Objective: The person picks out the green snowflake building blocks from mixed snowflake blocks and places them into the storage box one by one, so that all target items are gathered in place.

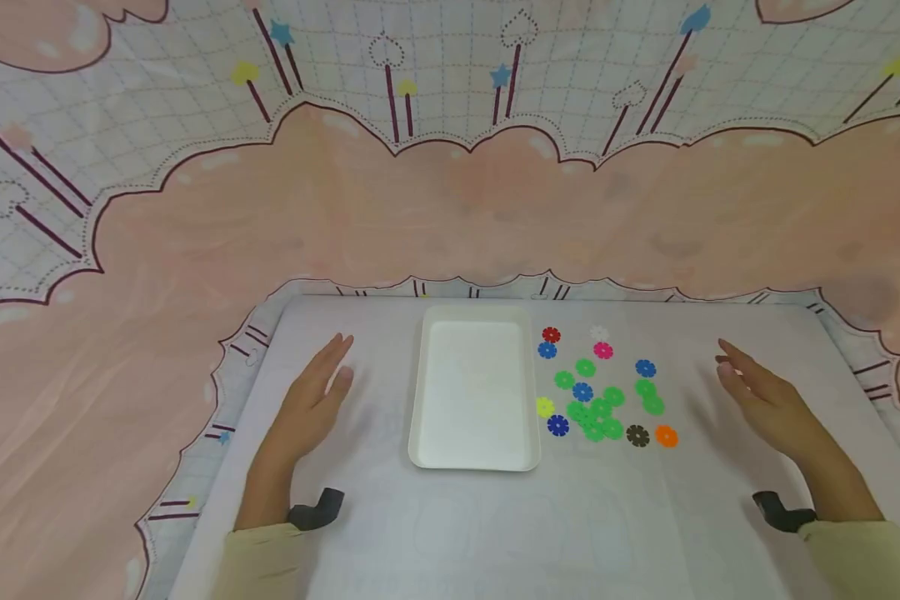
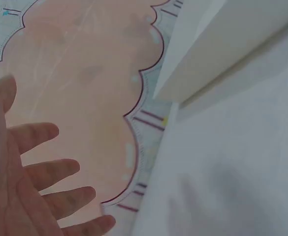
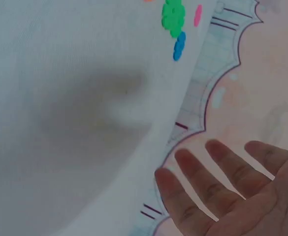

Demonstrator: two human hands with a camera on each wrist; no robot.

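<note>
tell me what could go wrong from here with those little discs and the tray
The overlapping green discs might come up together when picked. The white disc nearly blends into the pale tabletop, so it could be overlooked. The yellow disc lies very near the white tray, so a bump to the tray could push it.

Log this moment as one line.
left grip: holding nothing | right grip: holding nothing | notched discs: loose on table, right of white tray | tray: no discs inside
</note>
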